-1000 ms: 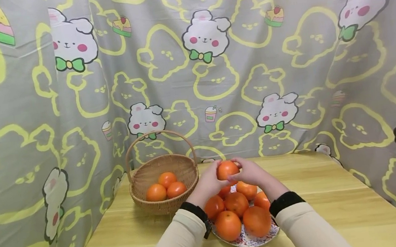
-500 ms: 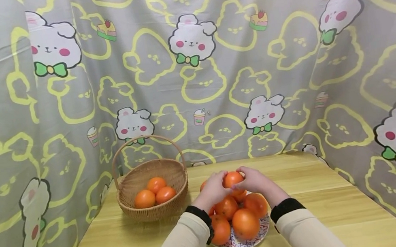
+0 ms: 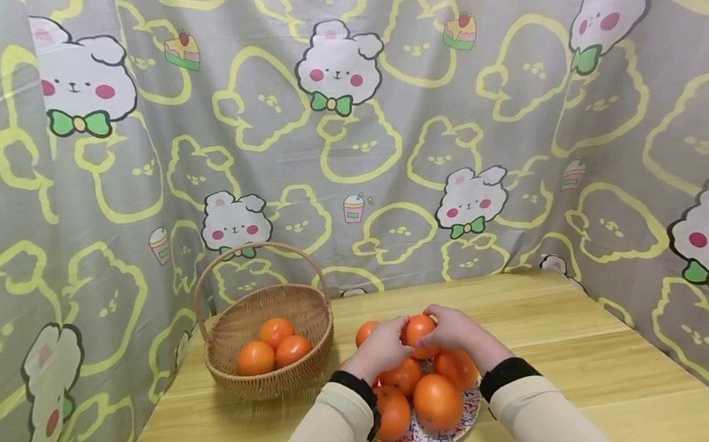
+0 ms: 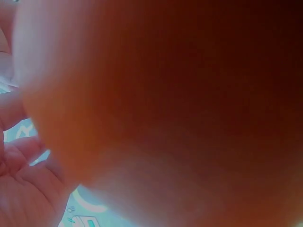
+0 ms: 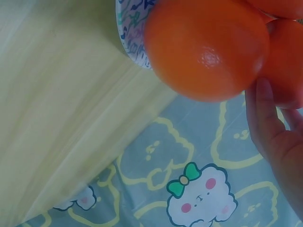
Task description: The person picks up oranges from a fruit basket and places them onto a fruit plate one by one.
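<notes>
Both hands hold one orange (image 3: 420, 334) low over the back of a patterned plate (image 3: 428, 439) heaped with several other oranges. My left hand (image 3: 382, 349) curves round its left side, and my right hand (image 3: 458, 332) grips the right side with fingers and thumb. A large blurred orange (image 4: 142, 118) fills most of the left wrist view. In the right wrist view, the right hand's fingers (image 5: 265, 99) lie against the held orange (image 5: 286, 66), beside a nearer orange (image 5: 206, 49). The left forearm and hand cover part of the pile.
To the left stands a wicker basket (image 3: 268, 385) with a tall arched handle (image 3: 259, 245) and three oranges (image 3: 277, 350) inside. The wooden table (image 3: 559, 343) is walled in by a grey cartoon-print curtain (image 3: 352, 141).
Both hands have lowered the orange toward the back of the plate. The head view has turned right, so the basket and curtain appear farther left.
</notes>
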{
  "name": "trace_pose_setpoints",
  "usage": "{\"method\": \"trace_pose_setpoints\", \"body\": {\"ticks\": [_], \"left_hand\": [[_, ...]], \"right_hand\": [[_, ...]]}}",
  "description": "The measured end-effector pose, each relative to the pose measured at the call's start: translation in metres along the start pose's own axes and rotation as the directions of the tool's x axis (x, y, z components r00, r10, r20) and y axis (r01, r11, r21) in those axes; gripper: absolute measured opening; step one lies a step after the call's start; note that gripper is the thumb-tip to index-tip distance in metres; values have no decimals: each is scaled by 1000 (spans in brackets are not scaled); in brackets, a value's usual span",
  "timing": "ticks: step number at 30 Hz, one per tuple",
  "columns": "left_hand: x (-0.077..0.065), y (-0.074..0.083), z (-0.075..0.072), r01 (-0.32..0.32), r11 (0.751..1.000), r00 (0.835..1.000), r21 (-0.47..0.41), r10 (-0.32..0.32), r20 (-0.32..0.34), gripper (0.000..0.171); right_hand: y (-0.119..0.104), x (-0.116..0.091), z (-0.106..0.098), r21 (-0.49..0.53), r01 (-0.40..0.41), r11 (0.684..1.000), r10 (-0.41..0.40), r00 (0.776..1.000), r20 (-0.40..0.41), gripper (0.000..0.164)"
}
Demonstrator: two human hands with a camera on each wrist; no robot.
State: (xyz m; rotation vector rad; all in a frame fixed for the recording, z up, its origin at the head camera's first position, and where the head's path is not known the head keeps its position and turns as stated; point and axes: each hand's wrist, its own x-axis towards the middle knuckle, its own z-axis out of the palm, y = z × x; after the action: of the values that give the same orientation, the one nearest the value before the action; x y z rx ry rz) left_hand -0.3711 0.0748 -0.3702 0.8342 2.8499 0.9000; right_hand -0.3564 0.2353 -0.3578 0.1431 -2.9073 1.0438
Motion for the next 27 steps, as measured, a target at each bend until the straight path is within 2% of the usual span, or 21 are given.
{"method": "trace_pose_setpoints", "body": {"ticks": [11, 15, 18, 22, 27], "left_hand": [[0, -7, 0, -19, 1000, 1000, 1, 19, 8, 53], [-4, -8, -2, -18, 998, 1000, -67, 19, 19, 50], [-7, -8, -5, -19, 996, 1000, -88, 20, 16, 50], [-10, -8, -9, -21, 997, 1000, -75, 21, 6, 53], [-13, -13, -8, -32, 992, 999, -120, 33, 6, 54]], "right_hand": [[3, 7, 8, 37, -4, 999, 3, 1000, 9, 62], [4, 9, 10, 20, 16, 1000, -16, 1000, 17, 64], [3, 10, 11, 10, 22, 1000, -22, 999, 23, 67], [2, 10, 12, -3, 38, 999, -38, 999, 29, 71], [5, 8, 13, 10, 72, 997, -72, 996, 51, 73]]}}
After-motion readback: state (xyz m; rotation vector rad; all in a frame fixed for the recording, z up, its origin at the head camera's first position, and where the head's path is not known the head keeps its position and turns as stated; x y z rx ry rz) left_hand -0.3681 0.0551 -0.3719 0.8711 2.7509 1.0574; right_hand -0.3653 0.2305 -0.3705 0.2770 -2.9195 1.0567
